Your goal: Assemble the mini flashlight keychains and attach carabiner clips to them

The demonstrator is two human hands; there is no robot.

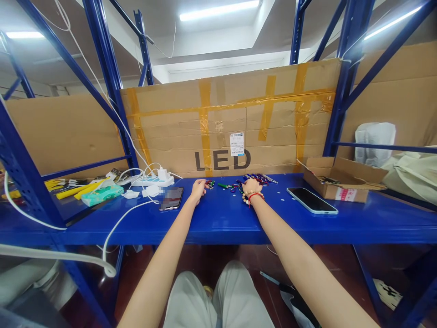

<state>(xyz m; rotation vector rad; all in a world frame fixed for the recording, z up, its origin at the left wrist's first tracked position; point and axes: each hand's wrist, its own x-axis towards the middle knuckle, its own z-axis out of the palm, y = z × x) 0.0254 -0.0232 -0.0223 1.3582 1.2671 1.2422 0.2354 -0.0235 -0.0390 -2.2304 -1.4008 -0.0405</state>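
Note:
My left hand rests on the blue shelf with its fingers curled together. Just right of its fingertips lie a few small shiny pieces in red and green; whether one is between the fingers is too small to make out. My right hand, a beaded bracelet and red cord at its wrist, is bent down at a pile of small shiny coloured metal pieces. Its fingertips are hidden behind the back of the hand. Between the hands is a loose group of similar green, red and purple pieces.
A dark phone and a white power strip with cables are on the left. On the right are a light-cased phone and an open cardboard box. A cardboard panel stands behind the blue shelf.

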